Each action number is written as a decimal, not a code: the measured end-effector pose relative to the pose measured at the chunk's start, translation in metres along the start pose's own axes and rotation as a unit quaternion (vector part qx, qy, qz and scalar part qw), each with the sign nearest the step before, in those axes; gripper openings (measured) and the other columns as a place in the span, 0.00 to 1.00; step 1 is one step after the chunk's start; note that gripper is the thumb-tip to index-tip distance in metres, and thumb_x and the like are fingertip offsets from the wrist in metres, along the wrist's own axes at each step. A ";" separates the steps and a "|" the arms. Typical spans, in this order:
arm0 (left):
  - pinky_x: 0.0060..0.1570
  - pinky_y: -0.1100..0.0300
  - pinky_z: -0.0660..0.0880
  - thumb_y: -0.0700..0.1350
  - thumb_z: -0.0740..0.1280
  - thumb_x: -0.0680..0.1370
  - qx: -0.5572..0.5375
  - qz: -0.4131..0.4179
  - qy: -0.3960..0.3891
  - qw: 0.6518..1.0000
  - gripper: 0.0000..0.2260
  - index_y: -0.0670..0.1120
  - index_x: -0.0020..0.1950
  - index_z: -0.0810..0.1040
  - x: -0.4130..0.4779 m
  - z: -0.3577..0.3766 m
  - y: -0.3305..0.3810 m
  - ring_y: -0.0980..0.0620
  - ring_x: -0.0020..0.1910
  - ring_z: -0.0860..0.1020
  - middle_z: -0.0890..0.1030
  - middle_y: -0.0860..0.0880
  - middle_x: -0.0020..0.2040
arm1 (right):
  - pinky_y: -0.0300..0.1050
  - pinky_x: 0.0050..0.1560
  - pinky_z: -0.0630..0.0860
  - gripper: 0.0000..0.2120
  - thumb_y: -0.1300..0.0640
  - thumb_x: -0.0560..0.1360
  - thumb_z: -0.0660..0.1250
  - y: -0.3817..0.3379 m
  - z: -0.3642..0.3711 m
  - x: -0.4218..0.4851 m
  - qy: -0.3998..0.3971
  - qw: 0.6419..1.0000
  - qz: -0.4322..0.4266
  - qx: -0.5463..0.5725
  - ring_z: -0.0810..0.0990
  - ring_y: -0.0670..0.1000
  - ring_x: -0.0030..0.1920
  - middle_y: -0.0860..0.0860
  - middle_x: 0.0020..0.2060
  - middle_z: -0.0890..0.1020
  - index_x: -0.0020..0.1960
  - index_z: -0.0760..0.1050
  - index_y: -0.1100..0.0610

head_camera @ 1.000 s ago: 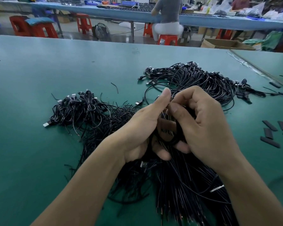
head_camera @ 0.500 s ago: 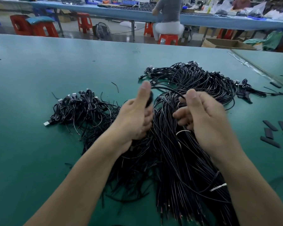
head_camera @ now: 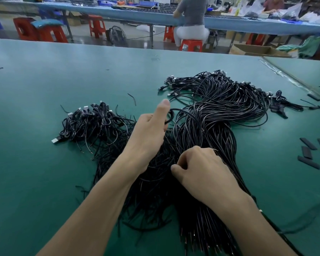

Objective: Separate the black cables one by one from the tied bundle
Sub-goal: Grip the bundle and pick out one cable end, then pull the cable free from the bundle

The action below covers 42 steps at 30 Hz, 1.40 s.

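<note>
A big bundle of black cables point(head_camera: 220, 111) lies on the green table point(head_camera: 44, 182), its plug ends fanned out at the far side. My left hand point(head_camera: 148, 132) hovers at the bundle's left edge with the thumb up, closed on a thick black loop tie point(head_camera: 171, 114). My right hand point(head_camera: 201, 172) rests lower on the bundle's near part, fingers curled down into the strands and pinching some of them. A smaller heap of coiled black cables point(head_camera: 96, 122) with silver plugs sits to the left. Loose cable ends spread under both forearms.
Several short black strips point(head_camera: 308, 152) lie at the right. A table seam point(head_camera: 292, 80) runs diagonally at the far right. Beyond the far edge are red stools, a floor fan, a cardboard box point(head_camera: 255, 50) and a seated person at another bench.
My hands have come apart from the bundle's middle. The left hand moved away to the left with the black loop tie; the right hand dropped nearer to me onto the strands.
</note>
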<state>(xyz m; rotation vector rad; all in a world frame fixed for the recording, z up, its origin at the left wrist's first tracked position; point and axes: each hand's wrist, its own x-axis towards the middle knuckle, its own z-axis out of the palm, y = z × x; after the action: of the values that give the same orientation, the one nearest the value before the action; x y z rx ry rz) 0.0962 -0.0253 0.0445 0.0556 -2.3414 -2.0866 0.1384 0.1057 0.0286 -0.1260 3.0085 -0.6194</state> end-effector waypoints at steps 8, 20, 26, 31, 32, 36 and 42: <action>0.21 0.60 0.42 0.61 0.60 0.82 -0.097 0.076 0.031 0.992 0.27 0.46 0.33 0.56 -0.002 0.000 0.005 0.53 0.23 0.52 0.58 0.53 0.25 | 0.48 0.43 0.81 0.08 0.45 0.75 0.65 0.005 -0.033 -0.005 0.015 0.999 0.012 0.051 0.80 0.49 0.39 0.46 0.39 0.81 0.42 0.79 0.47; 0.20 0.70 0.55 0.60 0.56 0.83 -0.059 0.061 -0.203 0.975 0.29 0.50 0.24 0.69 -0.021 0.012 0.017 0.56 0.17 0.58 0.64 0.55 0.20 | 0.40 0.41 0.78 0.04 0.54 0.74 0.72 0.013 -0.044 0.005 0.307 0.879 -0.174 0.320 0.83 0.46 0.40 0.44 0.39 0.84 0.44 0.83 0.44; 0.19 0.71 0.55 0.58 0.57 0.83 -0.131 0.026 -0.134 0.982 0.24 0.50 0.29 0.69 -0.019 0.014 0.016 0.58 0.17 0.57 0.62 0.55 0.20 | 0.38 0.39 0.73 0.07 0.60 0.75 0.71 0.015 -0.045 0.005 0.254 0.902 -0.222 0.269 0.80 0.47 0.42 0.44 0.38 0.81 0.46 0.84 0.50; 0.21 0.70 0.55 0.60 0.54 0.84 -0.143 0.033 -0.091 0.985 0.24 0.47 0.37 0.75 -0.014 0.013 0.012 0.56 0.17 0.57 0.62 0.54 0.20 | 0.34 0.42 0.70 0.06 0.59 0.76 0.72 0.010 -0.042 0.002 0.206 0.928 -0.229 0.211 0.78 0.47 0.42 0.44 0.39 0.80 0.48 0.84 0.48; 0.20 0.69 0.56 0.60 0.54 0.84 -0.139 0.037 -0.078 0.987 0.25 0.49 0.35 0.77 -0.013 0.013 0.011 0.57 0.17 0.58 0.63 0.55 0.20 | 0.35 0.43 0.71 0.06 0.58 0.76 0.71 0.008 -0.041 0.001 0.211 0.930 -0.233 0.191 0.78 0.46 0.42 0.44 0.39 0.80 0.49 0.84 0.48; 0.20 0.65 0.57 0.57 0.55 0.85 -0.080 0.061 -0.008 0.995 0.28 0.49 0.27 0.74 -0.009 0.014 0.008 0.57 0.19 0.60 0.65 0.55 0.20 | 0.52 0.42 0.77 0.06 0.54 0.78 0.68 -0.001 -0.035 -0.003 0.240 0.928 -0.251 0.132 0.78 0.48 0.43 0.45 0.42 0.78 0.49 0.83 0.50; 0.25 0.64 0.54 0.57 0.55 0.84 0.018 0.047 -0.069 0.996 0.27 0.49 0.27 0.63 -0.006 0.008 0.003 0.53 0.21 0.55 0.60 0.53 0.22 | 0.53 0.34 0.76 0.09 0.50 0.79 0.62 -0.002 -0.039 -0.007 0.265 0.922 -0.276 0.057 0.74 0.45 0.47 0.44 0.50 0.73 0.47 0.80 0.51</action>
<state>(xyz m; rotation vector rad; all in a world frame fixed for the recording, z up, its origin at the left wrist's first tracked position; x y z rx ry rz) 0.1023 -0.0166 0.0471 -0.2023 -2.4047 -2.0675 0.1426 0.1198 0.0652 -0.9755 3.4348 -1.0118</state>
